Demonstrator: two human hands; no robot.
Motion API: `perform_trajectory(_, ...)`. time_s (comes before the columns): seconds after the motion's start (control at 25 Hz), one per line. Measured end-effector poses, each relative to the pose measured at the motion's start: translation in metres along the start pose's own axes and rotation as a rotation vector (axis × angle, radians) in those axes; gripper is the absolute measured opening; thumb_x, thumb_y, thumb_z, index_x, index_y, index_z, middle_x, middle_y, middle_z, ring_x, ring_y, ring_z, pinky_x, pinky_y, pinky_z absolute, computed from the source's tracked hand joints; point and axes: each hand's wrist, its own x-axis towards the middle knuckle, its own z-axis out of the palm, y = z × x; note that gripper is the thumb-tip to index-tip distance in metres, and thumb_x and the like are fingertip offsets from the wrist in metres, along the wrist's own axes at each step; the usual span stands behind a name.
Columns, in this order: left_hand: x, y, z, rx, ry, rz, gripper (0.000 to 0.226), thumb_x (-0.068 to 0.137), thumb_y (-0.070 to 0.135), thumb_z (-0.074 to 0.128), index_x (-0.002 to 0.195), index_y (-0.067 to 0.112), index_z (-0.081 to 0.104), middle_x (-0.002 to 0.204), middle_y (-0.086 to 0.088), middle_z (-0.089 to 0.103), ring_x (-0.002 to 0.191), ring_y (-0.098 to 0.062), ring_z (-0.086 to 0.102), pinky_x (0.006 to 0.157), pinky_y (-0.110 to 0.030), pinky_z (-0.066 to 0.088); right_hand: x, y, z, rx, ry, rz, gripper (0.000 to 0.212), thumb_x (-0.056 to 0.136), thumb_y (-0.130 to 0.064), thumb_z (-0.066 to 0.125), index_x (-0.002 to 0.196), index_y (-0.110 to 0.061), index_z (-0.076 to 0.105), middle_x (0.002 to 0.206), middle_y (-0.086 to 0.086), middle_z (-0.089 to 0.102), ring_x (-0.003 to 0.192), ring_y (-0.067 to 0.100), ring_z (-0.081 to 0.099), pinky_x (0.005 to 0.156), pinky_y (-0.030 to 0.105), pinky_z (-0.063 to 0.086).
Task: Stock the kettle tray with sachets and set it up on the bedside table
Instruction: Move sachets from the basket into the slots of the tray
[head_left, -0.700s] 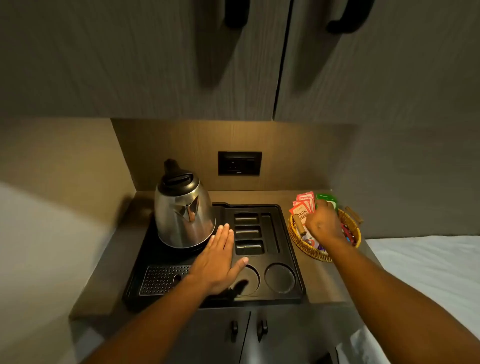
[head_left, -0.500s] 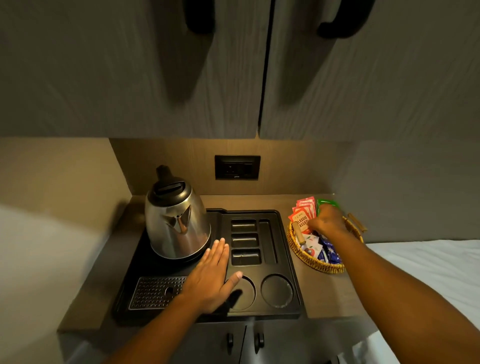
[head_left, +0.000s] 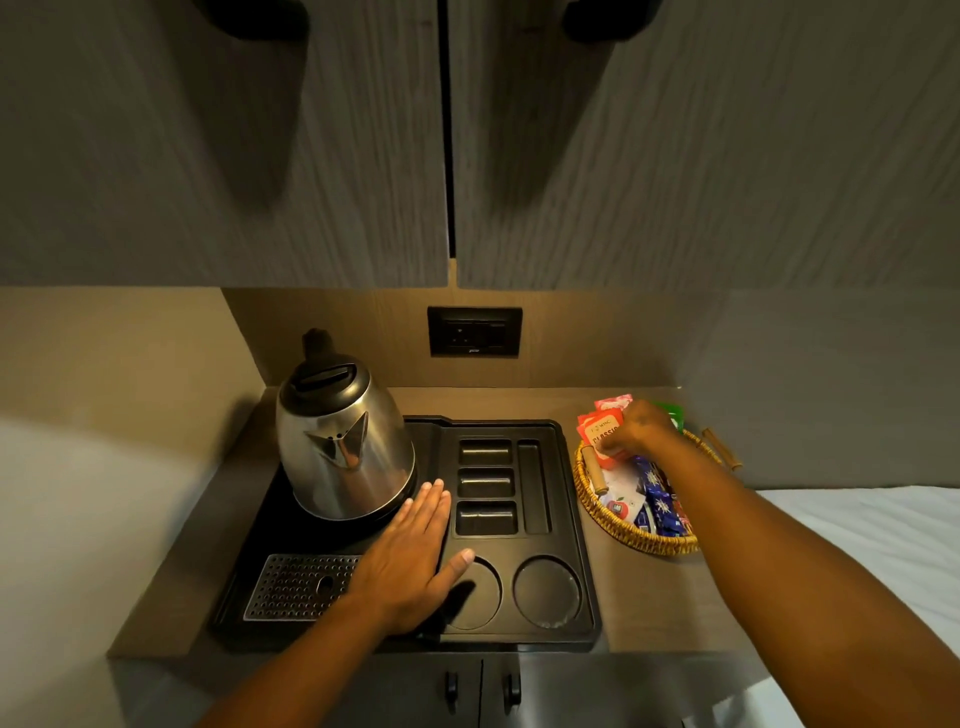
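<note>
Your left hand (head_left: 410, 558) lies flat and open on the kettle tray (head_left: 582, 519); your right hand (head_left: 636, 428) pinches red sachets (head_left: 602, 434) in the wicker basket (head_left: 636, 535). Grabbing several risks spilling some beside the slots (head_left: 485, 486).

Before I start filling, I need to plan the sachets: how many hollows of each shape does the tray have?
Small rectangular slots: 3
Long narrow slot: 1
Round cup wells: 2
Total: 6, all without sachets on the tray.
</note>
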Motion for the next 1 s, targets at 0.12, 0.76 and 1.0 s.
perform_trajectory(0.12,-0.001,0.000,0.000,-0.002,0.007,0.001,0.088,0.086,0.076,0.001,0.152,0.019,-0.014,0.162,0.000,-0.018,0.147,-0.011,-0.021,0.122,-0.033,-0.004,-0.006,-0.002,-0.026,-0.064,-0.119,-0.025,0.039,0.082,-0.019,0.074,0.114,-0.003,0.060,0.110,0.017,0.066,0.100,0.030,0.064,0.076,0.034,0.052)
perform_trajectory(0.76,-0.003,0.000,-0.003,0.001,0.036,0.004,0.082,0.092,0.068,0.008,0.154,0.017,-0.008,0.164,-0.001,-0.012,0.148,-0.010,-0.018,0.122,-0.032,-0.004,-0.017,-0.126,0.093,0.201,-0.166,-0.148,0.029,0.085,-0.015,0.069,0.111,-0.009,0.059,0.115,0.013,0.064,0.108,0.029,0.061,0.092,0.042,0.052)
perform_trajectory(1.0,-0.002,-0.002,0.002,-0.039,0.054,0.004,0.083,0.090,0.071,0.007,0.154,0.020,-0.010,0.163,0.002,-0.014,0.148,-0.009,-0.019,0.122,-0.032,-0.003,-0.021,-0.091,0.060,0.115,0.107,-0.230,0.039,0.076,-0.026,0.078,0.107,-0.013,0.057,0.111,0.011,0.061,0.095,0.030,0.062,0.076,0.041,0.054)
